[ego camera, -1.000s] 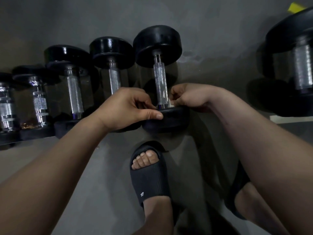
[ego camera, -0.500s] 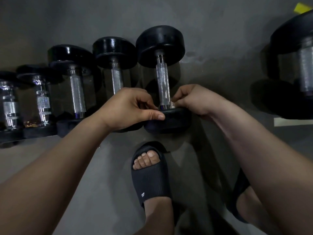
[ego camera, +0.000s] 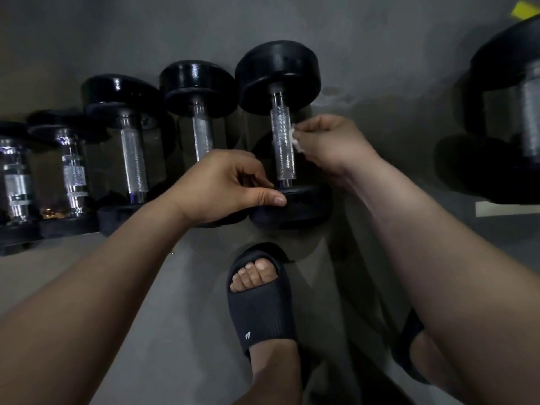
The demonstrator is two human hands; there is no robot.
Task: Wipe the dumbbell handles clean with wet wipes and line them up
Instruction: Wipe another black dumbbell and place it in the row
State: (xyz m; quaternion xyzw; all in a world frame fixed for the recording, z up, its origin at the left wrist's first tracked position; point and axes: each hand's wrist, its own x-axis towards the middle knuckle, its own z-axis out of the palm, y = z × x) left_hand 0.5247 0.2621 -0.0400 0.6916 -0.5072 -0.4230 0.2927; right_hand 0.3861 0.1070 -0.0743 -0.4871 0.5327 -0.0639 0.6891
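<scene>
Head view: the right hand (ego camera: pixel 330 147) pinches a white wet wipe (ego camera: pixel 293 137) against the knurled handle (ego camera: pixel 282 144) of the row's end dumbbell (ego camera: pixel 277 74). The left hand (ego camera: pixel 222 188) grips its near black head. A black slide sandal (ego camera: pixel 260 308) bears a small white logo (ego camera: pixel 247 335), which is illegible.

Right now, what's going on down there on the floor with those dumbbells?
A person is cleaning weights laid in a row on the floor. The right hand pinches a white wet wipe against the knurled handle of the rightmost dumbbell in that row. The left hand grips its near head, steadying it. Four other dumbbells lie alongside to the left.
</scene>
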